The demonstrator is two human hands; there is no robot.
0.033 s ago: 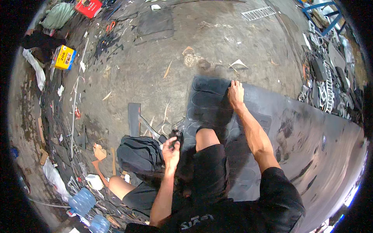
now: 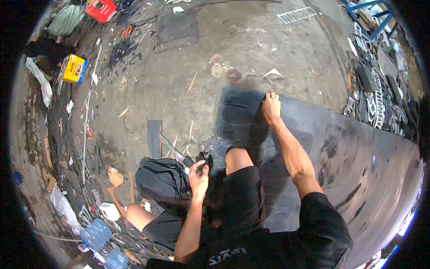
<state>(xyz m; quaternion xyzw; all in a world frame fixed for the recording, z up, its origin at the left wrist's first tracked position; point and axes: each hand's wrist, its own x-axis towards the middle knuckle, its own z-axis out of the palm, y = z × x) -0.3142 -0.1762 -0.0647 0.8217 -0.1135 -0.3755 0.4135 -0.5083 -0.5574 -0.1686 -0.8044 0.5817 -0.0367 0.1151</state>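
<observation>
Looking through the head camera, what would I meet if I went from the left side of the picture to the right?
Yellow-and-blue box → dark layered pile → left hand → bare right knee → right hand → blue metal frame.
</observation>
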